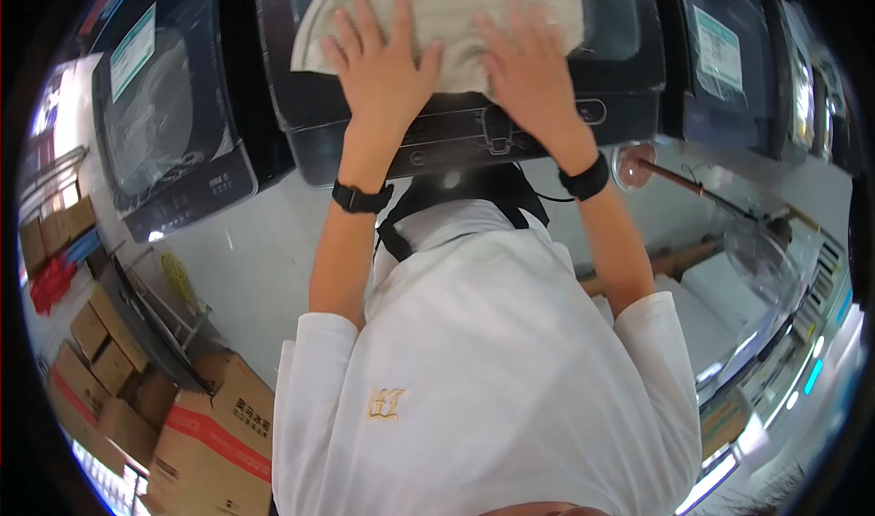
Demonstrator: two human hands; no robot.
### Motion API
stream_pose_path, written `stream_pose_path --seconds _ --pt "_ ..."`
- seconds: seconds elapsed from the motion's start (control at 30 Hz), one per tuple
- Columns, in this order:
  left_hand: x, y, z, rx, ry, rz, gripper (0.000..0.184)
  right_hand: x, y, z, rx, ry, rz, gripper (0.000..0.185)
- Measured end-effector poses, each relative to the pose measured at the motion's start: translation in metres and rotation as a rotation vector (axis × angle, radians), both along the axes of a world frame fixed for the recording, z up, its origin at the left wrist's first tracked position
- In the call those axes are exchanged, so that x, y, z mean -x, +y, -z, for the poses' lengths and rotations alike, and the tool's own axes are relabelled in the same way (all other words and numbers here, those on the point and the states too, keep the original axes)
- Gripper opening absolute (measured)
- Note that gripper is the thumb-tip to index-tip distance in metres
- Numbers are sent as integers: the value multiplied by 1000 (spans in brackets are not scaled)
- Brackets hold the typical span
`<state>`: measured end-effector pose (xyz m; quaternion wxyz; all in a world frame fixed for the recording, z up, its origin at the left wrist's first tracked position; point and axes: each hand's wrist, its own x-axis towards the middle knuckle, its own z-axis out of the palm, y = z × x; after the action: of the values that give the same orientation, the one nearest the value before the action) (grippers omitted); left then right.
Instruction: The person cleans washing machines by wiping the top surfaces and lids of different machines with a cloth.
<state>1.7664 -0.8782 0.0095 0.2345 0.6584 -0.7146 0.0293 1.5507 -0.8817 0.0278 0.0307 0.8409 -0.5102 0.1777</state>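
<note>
Two-handed contact with beige cloth [451, 24] atop a black washing machine [310, 106]. Cut off at far edge, partly hidden beneath left hand [383, 78] and right hand [533, 83]. Laid with long axis left to right. Under left fingers [401, 24] spread wide and right fingers [522, 28] motion-blurred but parted, nothing gripped.

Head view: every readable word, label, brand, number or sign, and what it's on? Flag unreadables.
Nothing reads with certainty.
White T-shirt: gold stylised emblem, letters unclear.
Red-banded carton: black Chinese characters, too small and tilted to quote.
Left washing machine: green-and-white label, print too small.
Right washing machine: similar label, also too small.
Middle washing machine's control panel: markings too small, blurred.
</note>
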Motion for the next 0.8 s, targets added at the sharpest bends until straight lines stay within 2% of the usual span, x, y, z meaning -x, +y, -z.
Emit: stream_pose_path --seconds 0.1,0.2,0.23,0.37,0.47,0.7,0.8 --pt "11 15 -5 1 2 -17 70 -12 31 -9 -33 -105 16 50" --pt "21 29 -9 -59 -4 -19 69 -16 47 6 -15 -219 22 41" --pt "25 33 -10 -75 -3 -19 69 -18 49 8 26 -263 8 35" --pt "49 48 -19 -118 4 -20 68 -3 46 3 -3 -368 -76 30" --pt "78 46 -21 -122 -13 1 68 30 38 2 -67 -401 -220 27" --pt "169 45 -15 -121 -2 82 70 126 29 1 -86 -430 -243 30" --pt "232 33 -16 -114 97 126 71 181 16 3 -6 -444 -210 30"
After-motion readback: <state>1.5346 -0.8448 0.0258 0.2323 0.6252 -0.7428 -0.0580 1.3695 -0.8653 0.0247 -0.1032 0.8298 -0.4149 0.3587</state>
